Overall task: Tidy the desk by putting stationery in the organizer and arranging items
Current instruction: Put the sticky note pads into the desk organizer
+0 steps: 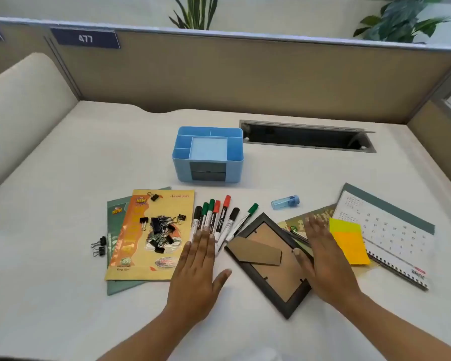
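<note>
Fingers on your left hand (197,269) and right hand (323,259) are flat, holding nothing, so pinch those light, slick, roll-prone whiteboard markers (219,220) mid-barrel, just below the empty blue plastic organizer (208,155).

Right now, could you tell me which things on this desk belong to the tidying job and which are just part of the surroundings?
For the job:
organizer, empty
markers
binder clips
sticky notes
picture frame, face down
calendar
booklets
blue sharpener

Just surroundings:
cable slot
partition with number plate
plants

Left hand and right hand are open, holding nothing.
</note>
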The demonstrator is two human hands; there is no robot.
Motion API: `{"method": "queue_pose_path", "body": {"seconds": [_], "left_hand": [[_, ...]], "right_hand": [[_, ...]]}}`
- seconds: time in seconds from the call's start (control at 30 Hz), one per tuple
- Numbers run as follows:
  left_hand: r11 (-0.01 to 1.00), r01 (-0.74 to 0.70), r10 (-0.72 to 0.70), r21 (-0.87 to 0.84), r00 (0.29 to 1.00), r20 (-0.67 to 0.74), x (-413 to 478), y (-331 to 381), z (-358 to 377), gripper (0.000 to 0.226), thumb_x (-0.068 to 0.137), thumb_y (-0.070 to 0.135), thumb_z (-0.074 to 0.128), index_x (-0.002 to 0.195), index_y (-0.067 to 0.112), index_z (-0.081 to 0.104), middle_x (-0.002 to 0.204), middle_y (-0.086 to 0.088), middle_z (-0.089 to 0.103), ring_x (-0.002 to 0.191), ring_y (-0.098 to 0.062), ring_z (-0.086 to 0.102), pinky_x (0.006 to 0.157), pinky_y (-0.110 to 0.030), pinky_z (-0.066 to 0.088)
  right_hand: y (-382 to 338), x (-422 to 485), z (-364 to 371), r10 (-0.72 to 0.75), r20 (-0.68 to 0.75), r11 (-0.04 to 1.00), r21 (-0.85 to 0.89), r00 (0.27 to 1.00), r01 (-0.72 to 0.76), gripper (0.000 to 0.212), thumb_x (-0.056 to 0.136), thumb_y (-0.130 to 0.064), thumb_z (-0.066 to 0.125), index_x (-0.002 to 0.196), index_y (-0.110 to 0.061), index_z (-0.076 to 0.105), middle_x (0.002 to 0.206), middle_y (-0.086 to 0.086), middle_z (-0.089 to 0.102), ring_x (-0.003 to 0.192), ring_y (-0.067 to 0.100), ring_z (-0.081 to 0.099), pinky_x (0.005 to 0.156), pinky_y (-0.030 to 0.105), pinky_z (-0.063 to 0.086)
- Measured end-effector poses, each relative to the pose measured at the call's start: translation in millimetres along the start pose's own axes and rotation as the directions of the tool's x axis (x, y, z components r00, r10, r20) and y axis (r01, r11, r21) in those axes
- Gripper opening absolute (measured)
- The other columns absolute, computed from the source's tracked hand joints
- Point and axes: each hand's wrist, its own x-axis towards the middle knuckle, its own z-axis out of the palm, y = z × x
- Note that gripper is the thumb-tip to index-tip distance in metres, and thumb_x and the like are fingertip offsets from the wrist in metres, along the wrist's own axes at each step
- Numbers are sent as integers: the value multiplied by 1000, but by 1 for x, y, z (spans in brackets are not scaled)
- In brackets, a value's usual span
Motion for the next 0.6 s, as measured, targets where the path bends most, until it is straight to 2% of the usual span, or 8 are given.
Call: {"method": "queue_pose_path", "body": {"seconds": [0.07,0.17,0.27,0.4,0.6], "left_hand": [[1000,18,-18,10,999,26,-6,2,2,76,100,58,25,154,5,19,163,-10,14,151,-22,11,119,-41,15],[999,13,-14,34,999,37,-20,1,15,75,100,58,26,153,5,21,163,-10,17,151,-23,12,118,-41,17],[999,40,-42,24,997,61,-22,1,17,75,100,58,26,154,7,18,163,-9,15,151,-23,11,119,-42,15],[997,73,-73,8,993,88,-21,2,18,75,99,59,26,155,9,18,164,-7,14,151,-22,9,119,-42,14],[996,89,-88,0,991,101,-21,1,18,74,98,57,31,154,10,20,163,-5,17,151,-21,9,119,-43,14]], "right_hand": [[-1,-9,5,28,65,1000,-8,997,-28,68,99,-43,46,156,-18,18,164,-6,10,146,-6,-14,122,37,14],[4,-25,21,71,155,997,-41,985,-66,70,98,-48,40,157,-23,12,164,-10,3,147,-2,-13,122,33,7],[9,-35,32,85,174,995,-70,981,-74,66,101,-53,32,156,-22,12,163,-10,4,149,3,-8,120,28,0],[9,-45,41,95,124,994,-61,988,-88,68,97,-53,25,155,-18,25,161,-7,17,149,8,9,120,33,11],[12,-45,44,102,116,994,-61,988,-95,67,97,-53,25,155,-20,26,161,-9,17,148,6,11,119,34,14]]}}
